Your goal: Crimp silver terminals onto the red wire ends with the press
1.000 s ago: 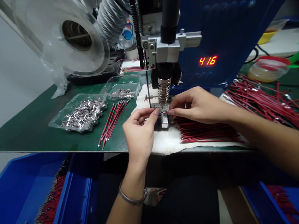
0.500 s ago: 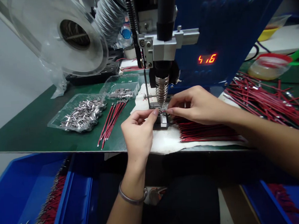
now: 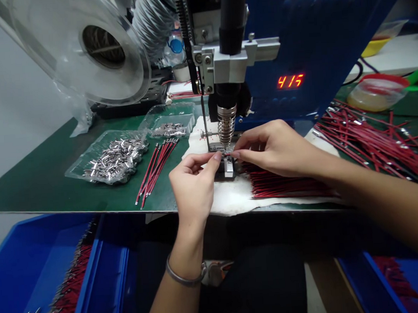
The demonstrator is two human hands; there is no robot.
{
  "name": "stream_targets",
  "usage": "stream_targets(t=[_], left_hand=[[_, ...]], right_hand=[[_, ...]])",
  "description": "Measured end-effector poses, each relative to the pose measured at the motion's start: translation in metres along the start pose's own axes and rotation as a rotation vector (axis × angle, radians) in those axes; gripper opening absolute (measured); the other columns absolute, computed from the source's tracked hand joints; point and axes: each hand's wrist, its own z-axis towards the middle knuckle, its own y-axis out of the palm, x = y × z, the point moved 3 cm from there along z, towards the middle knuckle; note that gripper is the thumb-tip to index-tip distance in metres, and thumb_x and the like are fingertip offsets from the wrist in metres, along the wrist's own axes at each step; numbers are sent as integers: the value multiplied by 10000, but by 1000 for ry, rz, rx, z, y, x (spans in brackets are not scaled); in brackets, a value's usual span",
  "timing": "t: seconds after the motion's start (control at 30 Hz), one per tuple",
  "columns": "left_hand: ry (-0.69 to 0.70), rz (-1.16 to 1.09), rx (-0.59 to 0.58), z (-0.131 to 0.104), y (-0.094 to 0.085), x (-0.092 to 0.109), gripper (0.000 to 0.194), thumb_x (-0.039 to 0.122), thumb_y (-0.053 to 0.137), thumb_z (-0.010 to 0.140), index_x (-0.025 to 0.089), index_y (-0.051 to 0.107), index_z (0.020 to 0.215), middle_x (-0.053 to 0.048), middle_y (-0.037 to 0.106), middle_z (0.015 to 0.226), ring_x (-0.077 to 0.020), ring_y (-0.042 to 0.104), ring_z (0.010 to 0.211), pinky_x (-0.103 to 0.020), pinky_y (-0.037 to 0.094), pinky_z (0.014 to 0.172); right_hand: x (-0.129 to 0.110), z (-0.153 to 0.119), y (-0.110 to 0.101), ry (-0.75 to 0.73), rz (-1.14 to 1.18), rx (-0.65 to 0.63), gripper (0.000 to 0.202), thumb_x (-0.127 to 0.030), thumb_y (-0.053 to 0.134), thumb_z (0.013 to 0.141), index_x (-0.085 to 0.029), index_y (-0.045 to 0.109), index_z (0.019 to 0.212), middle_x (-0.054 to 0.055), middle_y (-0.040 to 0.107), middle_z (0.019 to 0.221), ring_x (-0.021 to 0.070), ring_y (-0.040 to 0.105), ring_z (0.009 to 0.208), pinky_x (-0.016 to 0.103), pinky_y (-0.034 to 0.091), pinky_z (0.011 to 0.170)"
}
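Observation:
My left hand [image 3: 195,183] is closed in a pinch, thumb against forefinger, at the left side of a small metal fixture [image 3: 228,167]. What it pinches is too small and hidden to make out. From the right, my right hand [image 3: 272,149] pinches a thin red wire [image 3: 232,154] whose end lies over the fixture. Both sets of fingertips nearly meet there. Just above them stands the spring-wrapped tip [image 3: 227,126] of the bench machine. A row of red and black wires [image 3: 284,182] lies beneath my right hand, on white paper [image 3: 231,203].
Clear plastic trays [image 3: 76,170] of small metal parts and a few red wires [image 3: 156,171] lie left. More red wires [image 3: 381,141] are heaped right, near a red-rimmed tub [image 3: 377,92]. The blue machine body [image 3: 277,107] rises behind; a blue bin [image 3: 27,255] stands below left.
The red display number on the machine has changed. Both hands stay almost still at the fixture, with only a slight shift of my right fingertips.

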Motion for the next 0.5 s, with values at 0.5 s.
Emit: stream_targets(t=[0.5], left_hand=[[-9, 2, 8, 0, -1, 0, 195, 327, 808, 711, 152, 736, 758, -10, 643, 630, -77, 505, 514, -213, 448, 555]], right_hand=[[-6, 0, -1, 71, -22, 22, 159, -258, 634, 840, -171, 755, 783, -15, 711, 690, 80, 576, 553, 225, 387, 560]])
